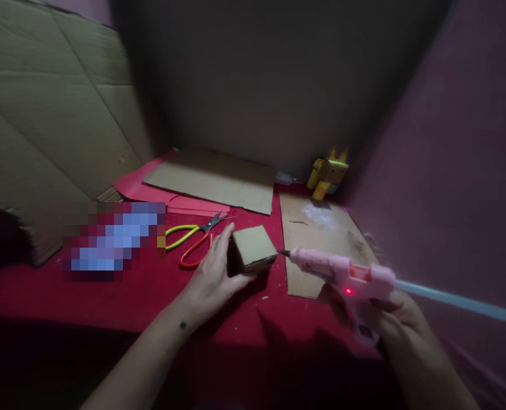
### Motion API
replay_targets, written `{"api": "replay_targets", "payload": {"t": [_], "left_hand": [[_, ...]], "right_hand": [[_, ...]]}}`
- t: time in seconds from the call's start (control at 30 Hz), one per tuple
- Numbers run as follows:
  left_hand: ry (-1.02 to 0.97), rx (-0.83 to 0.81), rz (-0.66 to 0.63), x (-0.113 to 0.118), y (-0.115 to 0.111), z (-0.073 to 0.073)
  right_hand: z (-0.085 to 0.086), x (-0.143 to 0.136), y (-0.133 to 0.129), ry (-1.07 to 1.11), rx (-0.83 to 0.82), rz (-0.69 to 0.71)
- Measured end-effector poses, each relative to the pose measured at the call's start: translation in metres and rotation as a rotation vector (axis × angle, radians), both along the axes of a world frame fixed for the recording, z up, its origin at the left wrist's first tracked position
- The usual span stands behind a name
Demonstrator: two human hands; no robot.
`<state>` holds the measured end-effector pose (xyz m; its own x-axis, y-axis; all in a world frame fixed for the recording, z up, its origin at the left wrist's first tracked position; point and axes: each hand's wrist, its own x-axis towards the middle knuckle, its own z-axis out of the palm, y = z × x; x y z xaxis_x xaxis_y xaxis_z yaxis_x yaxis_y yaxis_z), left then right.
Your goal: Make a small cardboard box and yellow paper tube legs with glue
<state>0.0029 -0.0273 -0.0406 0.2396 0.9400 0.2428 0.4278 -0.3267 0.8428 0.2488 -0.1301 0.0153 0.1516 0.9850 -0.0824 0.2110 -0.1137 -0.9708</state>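
Note:
A small cardboard box (256, 248) rests on the red tabletop, steadied by my left hand (218, 267), its thumb along the near side and its fingers at the left side. My right hand (389, 319) grips a pink hot glue gun (342, 267) with a red light glowing on its body. The gun's dark nozzle points left, close to the box's right corner; I cannot tell whether they touch. From the gun's rear sticks a long pale glue stick (461, 302). Scissors (205, 228) with one yellow and one red handle lie just left of the box.
A flat cardboard sheet (218, 176) lies on red paper (137, 185) at the back. On the right, another cardboard piece (308, 245) carries a whitish patch, with a yellow cardboard figure (332, 171) behind it. Large cardboard (52, 114) stands at left, near a blurred-out bluish item (120, 236).

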Motion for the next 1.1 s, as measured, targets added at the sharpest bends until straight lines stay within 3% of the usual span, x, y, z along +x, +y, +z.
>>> {"api": "replay_targets", "payload": {"t": [0.23,0.63,1.1], "left_hand": [[0.038,0.015,0.012,-0.001,0.000,-0.006],[0.084,0.068,0.011,-0.002,0.001,-0.012],[0.104,0.087,0.008,-0.002,0.001,-0.009]], "right_hand": [[-0.021,-0.014,0.002,-0.032,0.077,0.179],[-0.031,-0.012,0.005,-0.098,0.139,0.144],[-0.029,-0.016,0.005,-0.144,0.108,0.111]]}}
